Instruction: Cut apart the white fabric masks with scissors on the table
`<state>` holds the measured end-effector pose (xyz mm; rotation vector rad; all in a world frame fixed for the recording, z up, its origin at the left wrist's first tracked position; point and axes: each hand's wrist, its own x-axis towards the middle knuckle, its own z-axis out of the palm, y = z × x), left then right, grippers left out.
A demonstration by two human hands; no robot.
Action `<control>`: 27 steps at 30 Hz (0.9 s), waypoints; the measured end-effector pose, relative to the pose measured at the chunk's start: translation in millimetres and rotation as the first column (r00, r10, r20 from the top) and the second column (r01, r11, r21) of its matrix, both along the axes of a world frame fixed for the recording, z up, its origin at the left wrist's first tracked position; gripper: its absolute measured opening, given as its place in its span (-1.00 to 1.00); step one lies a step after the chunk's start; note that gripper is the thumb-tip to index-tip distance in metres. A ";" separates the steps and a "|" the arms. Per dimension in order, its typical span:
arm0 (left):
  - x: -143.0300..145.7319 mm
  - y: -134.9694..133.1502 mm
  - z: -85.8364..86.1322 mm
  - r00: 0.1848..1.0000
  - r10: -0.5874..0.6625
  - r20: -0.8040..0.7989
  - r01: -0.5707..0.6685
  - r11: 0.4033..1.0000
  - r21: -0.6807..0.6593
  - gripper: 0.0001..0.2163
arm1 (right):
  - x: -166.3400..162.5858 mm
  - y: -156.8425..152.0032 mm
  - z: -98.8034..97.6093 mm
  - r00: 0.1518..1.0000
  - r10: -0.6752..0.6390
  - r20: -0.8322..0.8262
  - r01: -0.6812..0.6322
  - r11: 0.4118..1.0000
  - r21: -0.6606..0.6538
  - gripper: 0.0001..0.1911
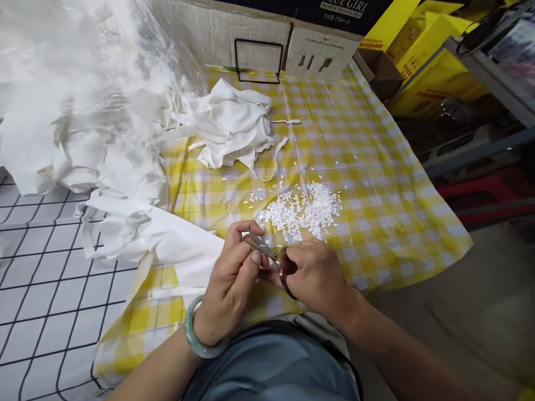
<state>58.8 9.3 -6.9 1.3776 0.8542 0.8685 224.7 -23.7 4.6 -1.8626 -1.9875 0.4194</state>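
My right hand [317,275] is closed around the handles of small metal scissors [267,253], whose blades point left. My left hand [234,275], with a green bangle [196,337] on the wrist, pinches something small and white at the blade tips; I cannot make out what it is. A white cloth piece [184,250] with a strap lies under and left of my left hand. Just beyond the hands, a pile of small white snippets [303,211] is scattered on the yellow checked cloth [376,184].
A heap of white fabric pieces [229,125] lies further back, with more white fabric under clear plastic [75,100] at the left. Cardboard boxes [259,39] stand at the far edge. Yellow boxes and a metal shelf [472,67] are at right. A black-grid white sheet [42,278] lies left.
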 end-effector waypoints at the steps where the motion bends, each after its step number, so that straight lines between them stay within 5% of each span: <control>1: 2.6 2.8 -0.8 1.000 -0.017 -0.010 0.018 1.000 0.022 -0.71 | 2.6 -0.1 -2.3 1.000 -0.026 -0.004 0.025 1.000 -0.015 -0.51; 5: 9.9 13.3 -4.7 0.997 -0.030 -0.066 0.034 0.997 0.073 -0.69 | 21.6 5.0 -12.5 0.968 -0.165 -0.188 0.126 0.970 -0.206 -0.45; 8: 10.8 14.7 -1.0 0.994 0.014 -0.111 0.000 0.992 0.129 -0.68 | 32.8 10.7 -14.3 0.852 -0.307 -0.425 0.197 0.939 -0.284 -0.51; 13: -9.9 14.4 27.2 0.989 -0.063 -0.132 0.093 0.968 0.235 -0.74 | 2.3 24.7 -2.9 0.537 -0.102 -0.838 -0.157 0.963 -0.217 -0.52; 15: -35.1 17.0 38.4 0.985 0.097 -0.143 -0.059 0.966 0.251 -0.76 | -17.6 35.6 1.6 0.437 -0.132 -0.890 -0.169 0.960 -0.225 -0.64; 17: -68.4 17.4 42.4 0.908 0.381 -0.176 -0.321 0.899 0.297 -0.78 | -31.9 49.6 3.2 0.395 -0.148 -0.907 -0.105 0.973 -0.204 -0.67; 19: -100.3 13.1 36.0 0.828 0.490 -0.272 -0.381 0.848 0.368 -0.83 | -38.7 63.5 1.8 0.437 -0.137 -0.889 -0.037 0.985 -0.170 -0.69; 23: -127.3 -8.5 3.0 0.816 0.153 -0.557 0.052 0.941 0.335 -0.82 | -39.6 74.8 -4.4 0.594 -0.118 -0.796 0.033 0.992 -0.122 -0.76; 27: -118.2 -31.2 -11.9 0.747 0.137 -0.650 0.168 0.908 0.384 -0.87 | -42.4 64.6 -5.5 0.717 0.003 -0.698 -0.065 0.996 -0.063 -0.80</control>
